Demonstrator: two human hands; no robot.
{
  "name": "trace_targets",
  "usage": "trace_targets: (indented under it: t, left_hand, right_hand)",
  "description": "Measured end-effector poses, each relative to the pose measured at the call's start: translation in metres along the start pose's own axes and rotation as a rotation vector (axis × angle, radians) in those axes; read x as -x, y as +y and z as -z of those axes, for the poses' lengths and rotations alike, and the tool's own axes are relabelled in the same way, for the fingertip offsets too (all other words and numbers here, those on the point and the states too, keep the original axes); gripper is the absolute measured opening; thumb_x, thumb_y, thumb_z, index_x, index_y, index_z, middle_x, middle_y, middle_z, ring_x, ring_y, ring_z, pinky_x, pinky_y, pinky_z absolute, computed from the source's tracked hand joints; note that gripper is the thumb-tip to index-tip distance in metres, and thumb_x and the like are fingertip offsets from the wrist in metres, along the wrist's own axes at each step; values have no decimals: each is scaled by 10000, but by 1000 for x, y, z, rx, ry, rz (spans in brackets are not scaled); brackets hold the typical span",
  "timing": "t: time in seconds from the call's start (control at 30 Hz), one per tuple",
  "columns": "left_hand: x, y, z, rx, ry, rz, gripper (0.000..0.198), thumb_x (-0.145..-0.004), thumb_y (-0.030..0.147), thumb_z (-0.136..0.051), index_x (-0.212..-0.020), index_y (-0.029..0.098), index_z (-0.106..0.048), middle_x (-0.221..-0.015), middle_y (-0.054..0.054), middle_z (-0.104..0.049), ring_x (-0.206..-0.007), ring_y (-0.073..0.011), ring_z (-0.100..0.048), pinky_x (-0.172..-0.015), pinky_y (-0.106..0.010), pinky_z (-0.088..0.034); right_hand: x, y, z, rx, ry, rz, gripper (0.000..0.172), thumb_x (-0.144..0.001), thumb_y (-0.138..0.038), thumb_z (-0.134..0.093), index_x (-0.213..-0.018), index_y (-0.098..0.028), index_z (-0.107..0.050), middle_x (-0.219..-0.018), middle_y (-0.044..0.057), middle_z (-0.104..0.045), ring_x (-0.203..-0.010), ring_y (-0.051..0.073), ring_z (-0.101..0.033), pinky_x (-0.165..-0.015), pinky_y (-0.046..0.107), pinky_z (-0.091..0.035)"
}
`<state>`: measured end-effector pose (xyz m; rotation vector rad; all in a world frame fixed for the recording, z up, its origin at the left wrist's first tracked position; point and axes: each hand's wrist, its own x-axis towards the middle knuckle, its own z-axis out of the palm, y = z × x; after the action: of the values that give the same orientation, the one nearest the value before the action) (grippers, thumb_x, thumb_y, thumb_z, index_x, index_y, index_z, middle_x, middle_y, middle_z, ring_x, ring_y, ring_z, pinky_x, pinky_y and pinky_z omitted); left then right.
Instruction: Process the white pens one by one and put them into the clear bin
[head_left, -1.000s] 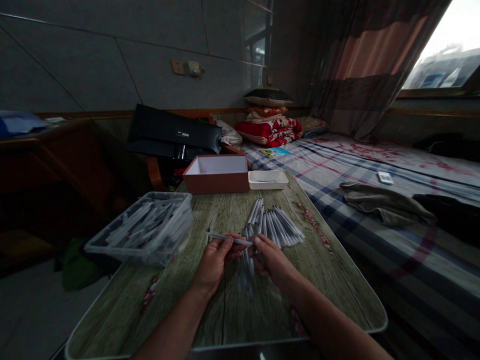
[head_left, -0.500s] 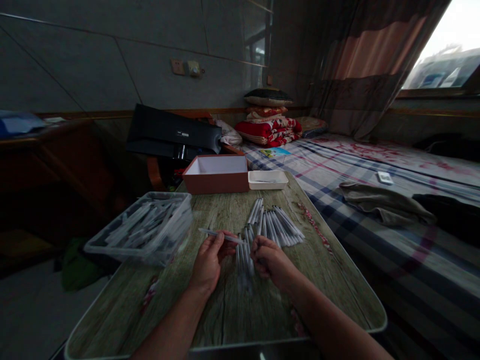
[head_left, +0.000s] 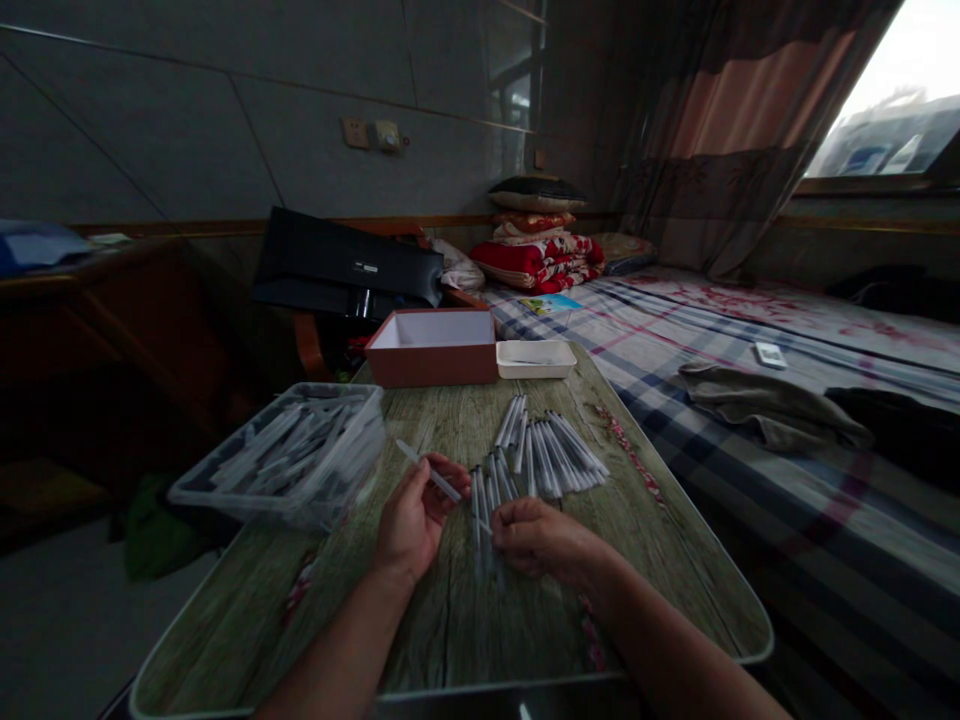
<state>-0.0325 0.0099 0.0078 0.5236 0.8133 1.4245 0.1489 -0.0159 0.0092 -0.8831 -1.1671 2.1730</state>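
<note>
At the far left we have a clear plastic bin (head_left: 346, 470) by the edge of the wood-patterned table (head_left: 442, 640), heaped with slim pale pieces too jumbled to count. Next, our left hand (head_left: 414, 515) pinches a slim pale tube (head_left: 448, 488) between thumb and fingers above the tabletop, one end slanting out toward the bin. We judge it light and stiff, somewhat slippery if it is smooth plastic, and liable to crack under hard bending; we would grip it near the middle. It looks straight, narrow and whitish. Just right of it lies a short row of pens (head_left: 493, 482) with dark far ends, their near ends blurred. Over that row our right hand (head_left: 538, 535) curls in a narrow pinch; a thin pale tip (head_left: 483, 526) pokes out, and we cannot tell what the rest is. Farther right and beyond, a fan of pens (head_left: 555, 458) lies flat, greyish with dark far ends.
</note>
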Motion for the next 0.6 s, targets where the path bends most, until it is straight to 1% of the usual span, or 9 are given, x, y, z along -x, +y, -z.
trace_targets:
  t: [0.07, 0.17, 0.23, 0.3, 0.37, 0.43, 0.47, 0.53, 0.6]
  left_hand:
    - [-3, 6, 0, 101, 80, 65, 140, -886, 211, -496, -865, 141, -615, -729, -53, -696, -629, -143, -670, -576, -260, -557]
    - [-7, 16, 1, 271, 177, 182, 246, -925, 139, -377, -838, 115, -605, -721, -69, -668, -575, -94, -632, -507, -174, -513]
    - [-10, 21, 3, 383, 183, 229, 273, -928, 121, -347, -822, 98, -598, -731, -80, -648, -547, -69, -594, -444, -127, -454]
    - [-12, 21, 6, 432, 176, 228, 251, -905, 97, -359, -809, 95, -591, -725, -75, -631, -483, -49, -526, -372, -112, -370]
    - [-13, 19, 8, 396, 168, 206, 202, -850, 65, -396, -810, 106, -590, -717, -63, -626, -437, -47, -464, -337, -129, -316]
    - [-10, 16, 8, 307, 134, 202, 200, -767, 33, -434, -839, 117, -601, -743, -65, -639, -439, -59, -454, -337, -150, -309]
    - [-7, 13, 7, 257, 95, 212, 236, -724, 22, -448, -866, 120, -609, -775, -72, -650, -460, -69, -473, -349, -159, -327]
    - [0, 9, 2, 165, -22, 249, 317, -664, 15, -474, -923, 120, -623, -850, -89, -664, -521, -87, -520, -388, -175, -376]
    - [9, 4, -5, 78, -130, 290, 317, -676, 30, -524, -958, 125, -632, -911, -91, -667, -575, -92, -554, -430, -179, -416]
  right_hand:
    - [3, 0, 2, 118, -107, -75, 156, -672, -267, -648, -651, -172, -526, -427, -105, -378, -332, 28, -249, -340, 178, -138]
    - [7, -4, 5, 301, -208, -126, 158, -657, -275, -646, -611, -166, -540, -458, -87, -437, -360, 24, -314, -360, 165, -183]
    - [10, -8, 7, 378, -265, -142, 174, -655, -292, -654, -606, -163, -547, -472, -83, -450, -384, 25, -339, -377, 162, -198]
    - [12, -11, 9, 393, -298, -148, 191, -653, -306, -669, -614, -159, -553, -474, -83, -445, -394, 25, -338, -383, 165, -201]
    - [13, -11, 10, 337, -262, -115, 213, -654, -322, -687, -641, -158, -551, -490, -85, -444, -394, 23, -324, -379, 170, -196]
    - [11, -8, 8, 220, -181, -43, 256, -659, -354, -705, -678, -164, -534, -506, -90, -437, -386, 21, -305, -370, 177, -182]
    - [10, -7, 7, 155, -140, -5, 280, -664, -373, -712, -700, -169, -523, -508, -96, -426, -380, 20, -291, -366, 180, -174]
    - [5, -3, 4, 59, -63, 53, 322, -676, -407, -720, -726, -181, -496, -494, -113, -384, -367, 21, -256, -360, 183, -152]
    - [0, 0, 2, 47, 15, 80, 340, -689, -429, -717, -743, -185, -486, -474, -124, -350, -356, 22, -233, -356, 184, -137]
